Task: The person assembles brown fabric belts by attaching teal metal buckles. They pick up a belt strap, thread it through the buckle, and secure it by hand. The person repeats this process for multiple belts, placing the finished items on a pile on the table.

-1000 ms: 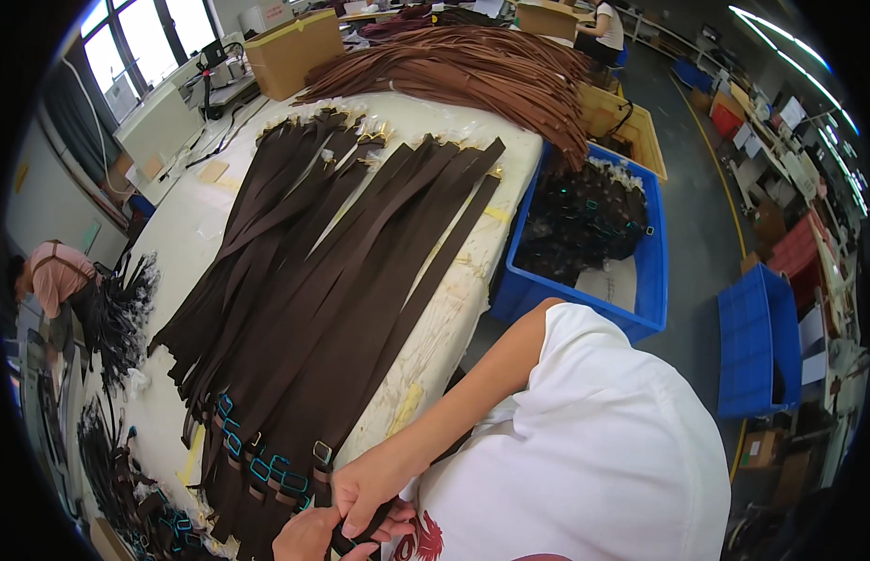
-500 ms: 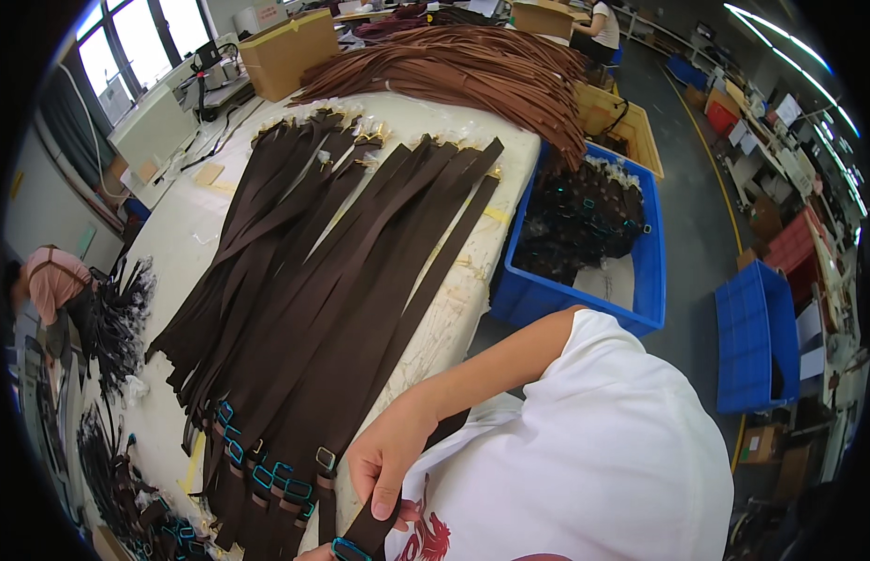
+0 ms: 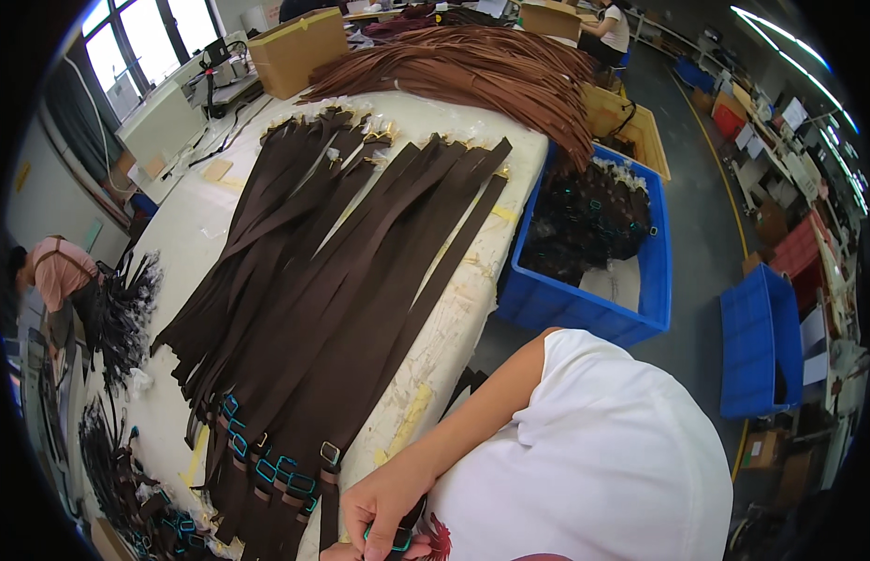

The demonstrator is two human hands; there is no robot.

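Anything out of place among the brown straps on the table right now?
Nothing stands out. The dark brown straps lie flat, fanned across the white table, buckle ends near the right hand.

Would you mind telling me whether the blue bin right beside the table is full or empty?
Partly full. The blue bin beside the table holds a dark pile of straps heaped toward its far end, while its near end shows a pale sheet.

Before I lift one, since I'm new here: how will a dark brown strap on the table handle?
Likely floppy: the straps lie flat and the strap ends droop over the table edge. Probably end-heavy, since each carries a metal buckle. Pulling one may drag its neighbours, as they overlap closely.
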